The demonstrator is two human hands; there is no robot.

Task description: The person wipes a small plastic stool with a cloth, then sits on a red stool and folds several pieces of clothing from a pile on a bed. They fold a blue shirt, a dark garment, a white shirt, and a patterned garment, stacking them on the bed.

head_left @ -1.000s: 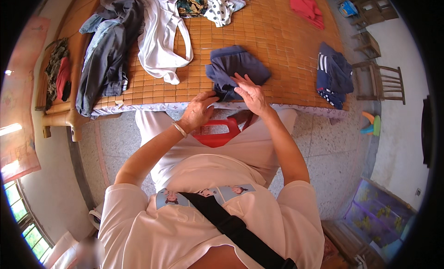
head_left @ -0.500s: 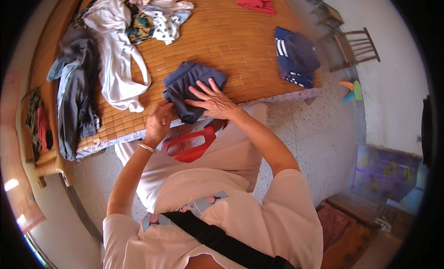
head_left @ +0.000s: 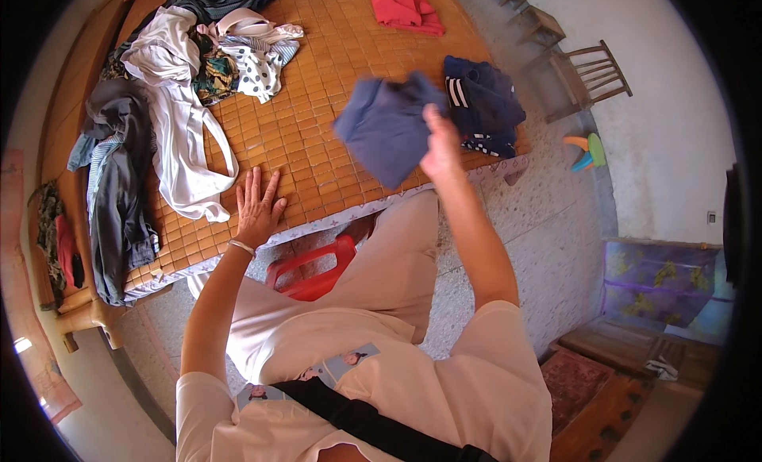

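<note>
A folded dark blue garment is held up over the bed mat by my right hand. My fingers are closed on its right edge, and the cloth is a little blurred. Just beyond it, at the right edge of the bed, lies a stack of folded navy clothes with white stripes. My left hand rests on the mat near the front edge, fingers spread, holding nothing. Beside it lies a white garment with a long strap loop.
Unfolded clothes, among them a dark grey garment and a white spotted cloth, cover the bed's left side. A red cloth lies at the far edge. A red plastic stool is between my legs. A wooden chair stands right.
My right hand has lifted the dark blue garment off the mat and carried it right, toward the navy stack. My left hand has left the garment and now lies flat on the mat.
</note>
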